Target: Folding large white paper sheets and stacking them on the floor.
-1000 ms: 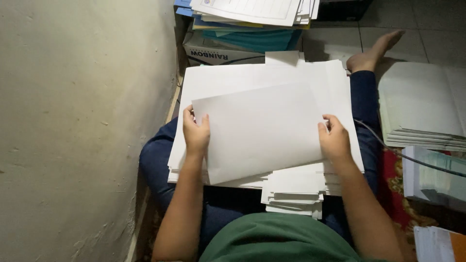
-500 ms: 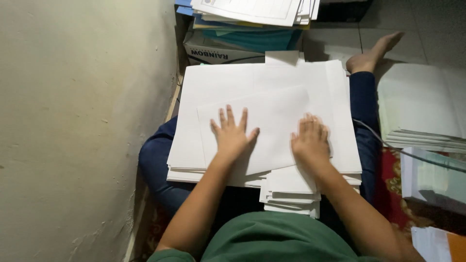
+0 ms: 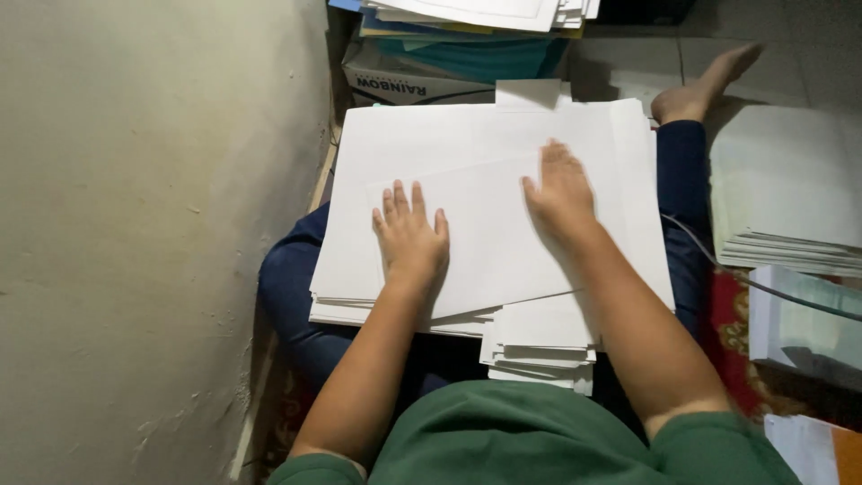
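Our left hand [image 3: 411, 241] and right hand [image 3: 560, 190] lay spread flat, pinching nothing, on top white paper sheet [image 3: 489, 238] of lap stack [image 3: 395, 305]. Judged light, floppy, slippery; best lifted by edges.

A flat white cardboard box [image 3: 422, 87] with dark lettering lies beyond the paper, under stacked teal folders [image 3: 476, 52].

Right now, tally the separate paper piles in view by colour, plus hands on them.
White paper piles: 4 — large white sheet stack on the lap, small white slip pile, white stack at right on the floor, white stack on top at the back
Teal paper pile: 1
Hands pressed flat on the top sheet: 2 — left hand, right hand
Total: 7
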